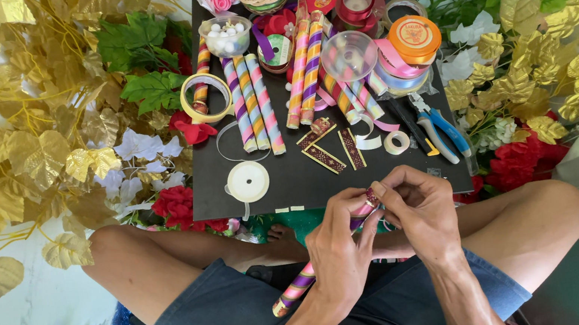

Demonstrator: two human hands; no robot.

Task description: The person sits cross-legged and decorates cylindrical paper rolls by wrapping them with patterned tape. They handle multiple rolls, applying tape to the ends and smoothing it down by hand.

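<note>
At lower centre, both hands (381, 221) pinch the tip of a striped roll (299, 284), fingers closed; loosening might unwind its wrapping.

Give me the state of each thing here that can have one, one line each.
Left hand: closed around the striped roll.
Right hand: fingertips pinching at the roll's upper end.
Striped roll: held tilted over the lap, off the board.
Pliers: lying flat on the black board, untouched.
White ribbon spool: flat, a loose tail trailing.
Small tape roll: flat, a strip unwound.
Orange-lidded jar: lid on.
</note>
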